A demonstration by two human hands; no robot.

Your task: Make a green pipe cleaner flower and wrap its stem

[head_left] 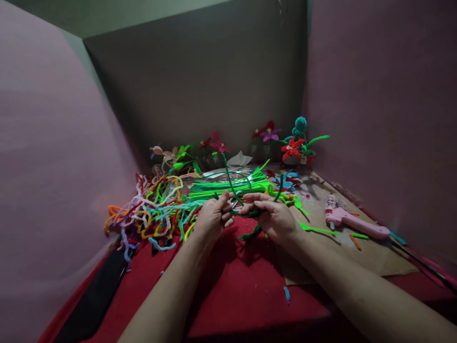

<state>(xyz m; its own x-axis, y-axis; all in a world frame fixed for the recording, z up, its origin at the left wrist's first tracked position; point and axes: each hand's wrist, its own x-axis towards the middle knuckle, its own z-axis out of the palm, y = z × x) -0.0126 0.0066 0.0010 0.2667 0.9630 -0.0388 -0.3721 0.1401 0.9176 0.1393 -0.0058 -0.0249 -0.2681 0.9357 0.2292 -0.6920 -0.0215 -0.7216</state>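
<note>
My left hand [215, 210] is closed, thumb and forefinger pinching dark green pipe cleaners over the red cloth. Facing it, my right hand [274, 218] has its fingers curled round the same dark green stems. One dark green pipe cleaner [228, 174] rises between the hands, and another end sticks up above the right knuckles. Below the right hand, a dark green fuzzy piece [252, 232] hangs or lies near the cloth; which one I cannot tell. Just beyond the fingers is a bundle of bright green pipe cleaners [228, 189].
A tangle of multicoloured pipe cleaners [153, 205] spreads at left, near a black flat object [96, 290]. At right, a pink glue gun [357, 223] lies on brown cardboard [321, 259]. Pipe-cleaner flowers [293, 147] stand along the back. Pink side panels [385, 119] enclose the red-covered table [228, 295].
</note>
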